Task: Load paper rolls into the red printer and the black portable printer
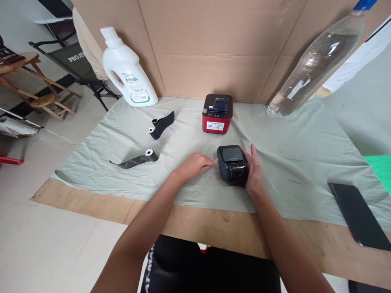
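A small black portable printer (pixel 231 165) with a dark screen sits on the cloth near the front edge. Dark strip material shows at its front, glossy and creased. My right hand (pixel 254 173) grips its right side, with some fingers hidden behind it. From the other side, my left hand (pixel 200 162) reaches in with the index finger stretched out to the printer's left side; its other fingers are bent and hold nothing. Left of my hands lie a partly unrolled black ribbon roll (pixel 149 156) and, farther back, another unrolled black ribbon (pixel 161 125).
A red and black box-shaped device (pixel 215 125) stands behind the printer, a dark packet on top. A white detergent bottle (pixel 128 77) and a tilted clear bottle of liquid (pixel 317 65) lean on the cardboard panel (pixel 207 53). A phone (pixel 359 213) lies at the right edge.
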Demonstrator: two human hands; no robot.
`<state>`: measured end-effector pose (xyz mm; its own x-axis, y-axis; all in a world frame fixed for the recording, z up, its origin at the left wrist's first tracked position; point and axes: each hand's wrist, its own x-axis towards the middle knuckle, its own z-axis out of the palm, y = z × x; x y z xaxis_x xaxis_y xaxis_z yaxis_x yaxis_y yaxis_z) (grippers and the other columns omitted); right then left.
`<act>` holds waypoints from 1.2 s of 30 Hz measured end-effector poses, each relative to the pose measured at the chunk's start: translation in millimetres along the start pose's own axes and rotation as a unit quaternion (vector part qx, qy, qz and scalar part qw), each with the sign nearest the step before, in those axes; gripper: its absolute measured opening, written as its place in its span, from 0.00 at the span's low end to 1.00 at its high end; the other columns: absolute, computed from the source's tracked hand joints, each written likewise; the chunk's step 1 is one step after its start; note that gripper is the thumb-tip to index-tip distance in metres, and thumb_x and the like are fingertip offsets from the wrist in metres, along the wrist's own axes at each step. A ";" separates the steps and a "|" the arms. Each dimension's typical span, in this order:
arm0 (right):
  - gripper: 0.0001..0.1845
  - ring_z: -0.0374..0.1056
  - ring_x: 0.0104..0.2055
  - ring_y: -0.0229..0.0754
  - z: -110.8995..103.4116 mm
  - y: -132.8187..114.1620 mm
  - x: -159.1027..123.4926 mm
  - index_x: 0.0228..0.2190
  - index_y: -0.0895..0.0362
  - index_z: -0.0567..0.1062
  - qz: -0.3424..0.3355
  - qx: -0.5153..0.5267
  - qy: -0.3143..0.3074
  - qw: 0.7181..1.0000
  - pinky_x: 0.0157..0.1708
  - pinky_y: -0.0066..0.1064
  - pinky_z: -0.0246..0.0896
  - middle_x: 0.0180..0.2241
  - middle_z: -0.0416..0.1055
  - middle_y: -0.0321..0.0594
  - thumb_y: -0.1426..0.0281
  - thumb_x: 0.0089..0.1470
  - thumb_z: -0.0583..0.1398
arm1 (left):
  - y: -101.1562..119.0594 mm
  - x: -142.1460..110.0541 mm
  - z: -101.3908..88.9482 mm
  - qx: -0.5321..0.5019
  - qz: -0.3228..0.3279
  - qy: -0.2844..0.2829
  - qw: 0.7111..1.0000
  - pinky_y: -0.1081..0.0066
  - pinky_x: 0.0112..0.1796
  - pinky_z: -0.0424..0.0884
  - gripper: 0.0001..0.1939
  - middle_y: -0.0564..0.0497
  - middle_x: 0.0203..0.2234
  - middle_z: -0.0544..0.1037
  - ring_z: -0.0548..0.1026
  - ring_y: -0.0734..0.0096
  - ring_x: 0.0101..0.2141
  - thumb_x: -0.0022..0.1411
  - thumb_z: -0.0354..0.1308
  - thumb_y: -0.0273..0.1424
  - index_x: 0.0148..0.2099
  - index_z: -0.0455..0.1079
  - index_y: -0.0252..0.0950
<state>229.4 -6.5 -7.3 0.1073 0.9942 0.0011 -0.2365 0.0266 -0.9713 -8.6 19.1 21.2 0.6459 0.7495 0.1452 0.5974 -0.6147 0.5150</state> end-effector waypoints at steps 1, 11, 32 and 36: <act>0.41 0.56 0.71 0.49 -0.6 0.8 0.4 0.71 0.43 0.51 0.000 -0.004 -0.002 1.000 0.72 0.52 0.45 0.68 0.63 0.36 0.42 0.64 0.50 | -2.0 -0.6 2.0 -0.026 -0.007 0.005 1.000 0.70 0.38 0.66 0.19 0.50 0.32 0.82 0.76 0.68 0.31 0.71 0.51 0.26 0.58 0.77 0.42; 0.40 0.56 0.71 0.46 0.4 0.0 0.9 0.70 0.41 0.53 0.007 -0.002 0.007 1.000 0.72 0.53 0.45 0.68 0.61 0.36 0.41 0.63 0.50 | -11.6 -0.3 15.7 -0.279 -0.042 0.029 0.959 0.75 0.28 0.62 0.20 0.59 0.17 0.66 0.58 0.78 0.22 0.66 0.54 0.29 0.57 0.78 0.37; 0.41 0.56 0.71 0.46 -1.6 5.2 3.2 0.70 0.44 0.53 -0.004 0.003 0.012 1.000 0.70 0.50 0.51 0.70 0.59 0.39 0.42 0.63 0.51 | -0.6 -0.7 19.6 -0.084 -0.057 0.126 0.987 0.72 0.40 0.68 0.23 0.53 0.34 0.84 0.72 0.76 0.27 0.69 0.52 0.24 0.62 0.73 0.41; 0.41 0.54 0.72 0.46 -1.3 2.9 -0.1 0.70 0.44 0.53 -0.011 -0.034 0.002 0.999 0.72 0.50 0.45 0.70 0.58 0.38 0.41 0.63 0.51 | 0.3 -0.8 16.1 -0.090 -0.051 0.088 0.991 0.73 0.42 0.68 0.25 0.54 0.33 0.82 0.73 0.75 0.29 0.71 0.49 0.24 0.66 0.68 0.41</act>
<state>229.9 -6.6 -10.4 0.1149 0.9931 0.0219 -0.1674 0.0411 -0.9850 -1.3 14.4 7.7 0.4843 0.8464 0.2215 0.5511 -0.4918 0.6742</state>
